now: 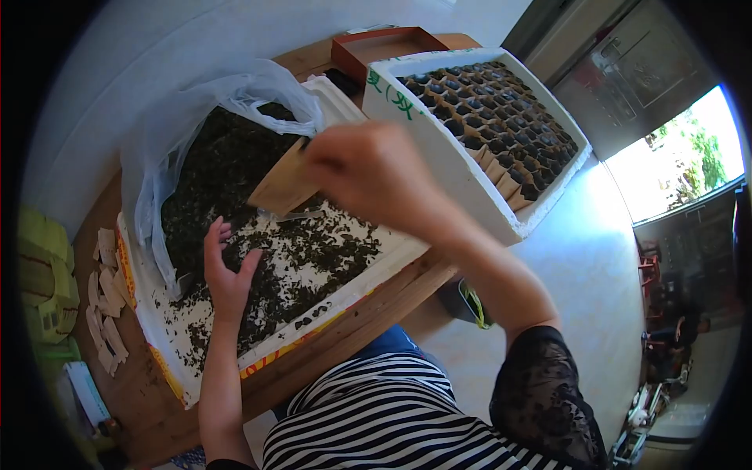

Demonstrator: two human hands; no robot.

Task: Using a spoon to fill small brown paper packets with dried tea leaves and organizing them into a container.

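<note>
My left hand is open, fingers apart, above dark loose leafy flakes whose exact kind I cannot tell. My right hand, blurred, grips the upper edge of a small tan paper bag, which hangs tilted over the flakes. A heap of flakes fills a translucent plastic bag with its mouth spread wide. More flakes lie scattered on a white foam tray. Right of it, a white foam box holds rows of similar tan paper bags filled with dark matter.
Flattened tan paper bags lie on the wooden table at the left, near yellow-green packages. An open reddish-brown box stands behind. Below the table edge is a dark bin. A person is far right.
</note>
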